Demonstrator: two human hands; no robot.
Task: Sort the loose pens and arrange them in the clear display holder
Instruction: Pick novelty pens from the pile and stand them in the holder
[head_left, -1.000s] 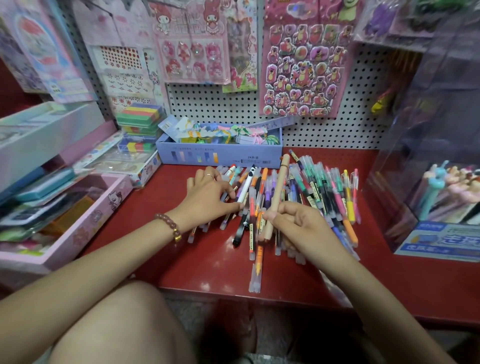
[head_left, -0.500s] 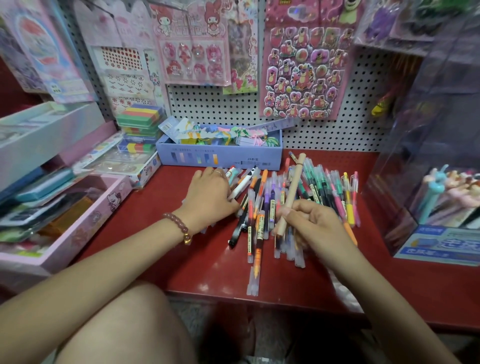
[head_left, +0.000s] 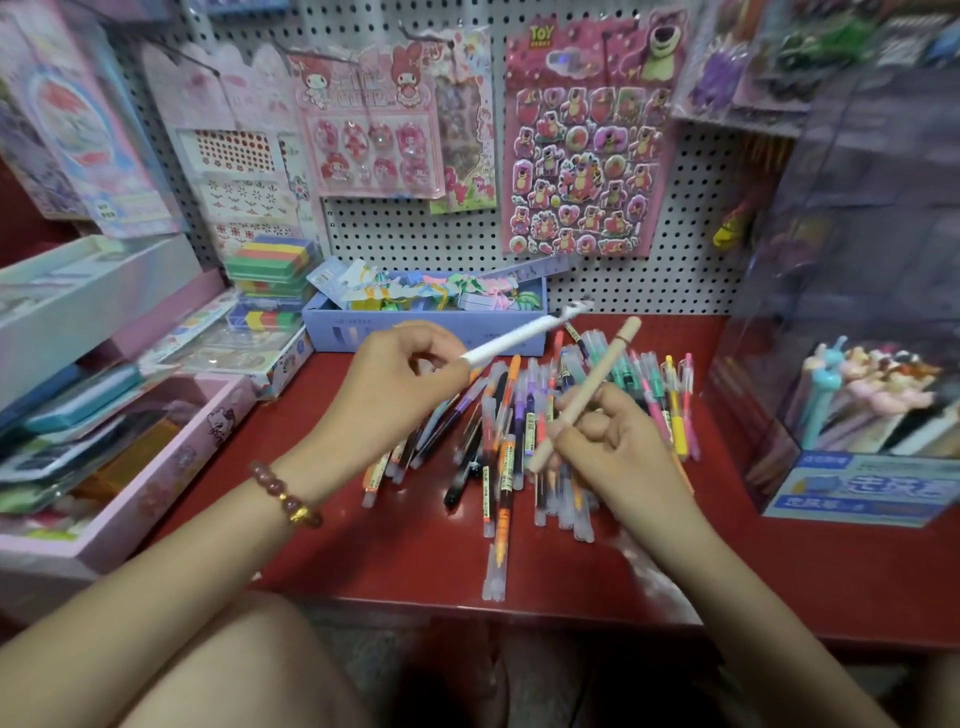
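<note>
A heap of several loose pens (head_left: 519, 431) in many colours lies on the red shelf (head_left: 415, 551). My left hand (head_left: 389, 395) is raised above the heap and pinches a white pen (head_left: 519, 338) that points up to the right. My right hand (head_left: 618, 447) grips a beige pen (head_left: 597, 379), tilted with its cap toward the pegboard. The clear display holder (head_left: 841, 291) stands at the right end of the shelf, with several animal-topped pens (head_left: 878, 395) inside.
A blue box (head_left: 415, 325) of small items sits behind the pens against the pegboard (head_left: 467, 239) hung with sticker sheets. A pink tray (head_left: 171, 467) and stacked boxes fill the left side. My knee (head_left: 223, 665) is below the shelf's front edge.
My left hand has lifted off the heap, holding a white pen it picked out. My right hand has kept the beige pen and shifted slightly right.
</note>
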